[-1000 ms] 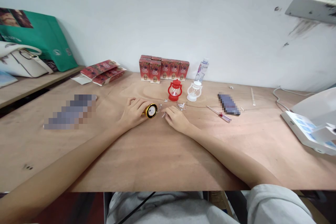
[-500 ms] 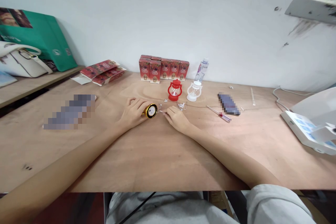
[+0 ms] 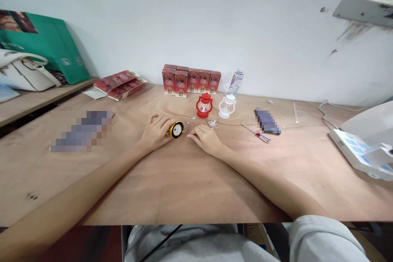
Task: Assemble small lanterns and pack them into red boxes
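A gold lantern (image 3: 177, 130) lies on its side in my left hand (image 3: 157, 132), whose fingers wrap round it. Its round base, black-rimmed with a white centre, faces right and toward me. My right hand (image 3: 205, 137) rests on the table just right of that base, thumb and fingers pinched together. Whatever lies in the pinch is too small to make out. Beyond my hands stand a red lantern (image 3: 204, 106) and a white lantern (image 3: 226, 107), both upright. Small white parts and thin bent wires (image 3: 212, 124) lie close to my right fingers.
Red printed boxes (image 3: 193, 80) stand in rows by the wall, with a clear bottle (image 3: 236, 82) beside them. Flattened red cartons (image 3: 121, 84) lie left. A screwdriver (image 3: 255, 133) and a blurred-out phone-like object (image 3: 267, 121) lie right. A white device (image 3: 365, 151) occupies the right edge.
My right fingertips have drawn in slightly, and the small thin piece that stuck out from them to the left is now hardly visible. The left hand and gold lantern stay put.
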`<state>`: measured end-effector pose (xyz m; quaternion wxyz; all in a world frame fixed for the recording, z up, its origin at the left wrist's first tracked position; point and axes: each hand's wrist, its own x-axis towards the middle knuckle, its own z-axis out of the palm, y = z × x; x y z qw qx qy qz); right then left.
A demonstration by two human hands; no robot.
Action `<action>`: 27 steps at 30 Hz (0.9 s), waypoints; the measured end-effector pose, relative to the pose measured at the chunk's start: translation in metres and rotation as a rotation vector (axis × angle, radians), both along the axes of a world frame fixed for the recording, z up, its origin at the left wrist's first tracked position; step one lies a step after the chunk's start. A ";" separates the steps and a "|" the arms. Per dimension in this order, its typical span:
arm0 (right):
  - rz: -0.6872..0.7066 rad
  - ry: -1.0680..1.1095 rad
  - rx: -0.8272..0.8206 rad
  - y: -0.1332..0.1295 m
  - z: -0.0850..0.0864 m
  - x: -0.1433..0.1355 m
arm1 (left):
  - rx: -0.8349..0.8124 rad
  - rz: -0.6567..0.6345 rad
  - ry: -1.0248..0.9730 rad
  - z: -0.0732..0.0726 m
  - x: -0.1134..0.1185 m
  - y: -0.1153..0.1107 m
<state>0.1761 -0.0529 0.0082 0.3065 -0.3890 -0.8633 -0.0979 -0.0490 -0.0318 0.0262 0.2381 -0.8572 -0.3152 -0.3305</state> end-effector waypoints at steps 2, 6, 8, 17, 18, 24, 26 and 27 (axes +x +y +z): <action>-0.011 -0.013 0.000 0.000 0.000 0.000 | 0.005 -0.001 0.000 -0.001 0.000 0.001; -0.004 -0.008 0.008 0.000 0.001 -0.001 | 0.017 -0.006 0.003 -0.002 -0.001 0.001; 0.002 0.000 0.009 -0.001 0.002 -0.001 | 0.000 0.002 0.003 -0.001 -0.001 0.001; 0.011 0.013 0.042 -0.002 0.001 -0.001 | -0.018 0.015 0.006 -0.002 -0.001 0.000; 0.007 0.013 0.043 -0.002 0.001 -0.001 | -0.020 0.016 0.008 -0.002 -0.001 0.000; -0.003 -0.009 0.050 -0.001 0.000 -0.001 | -0.032 0.015 0.005 -0.002 -0.002 0.002; -0.004 -0.019 0.059 0.000 -0.001 -0.001 | -0.037 0.006 -0.004 -0.001 -0.001 0.001; -0.006 -0.024 0.060 0.000 -0.001 0.000 | -0.038 0.002 -0.007 -0.001 -0.001 0.001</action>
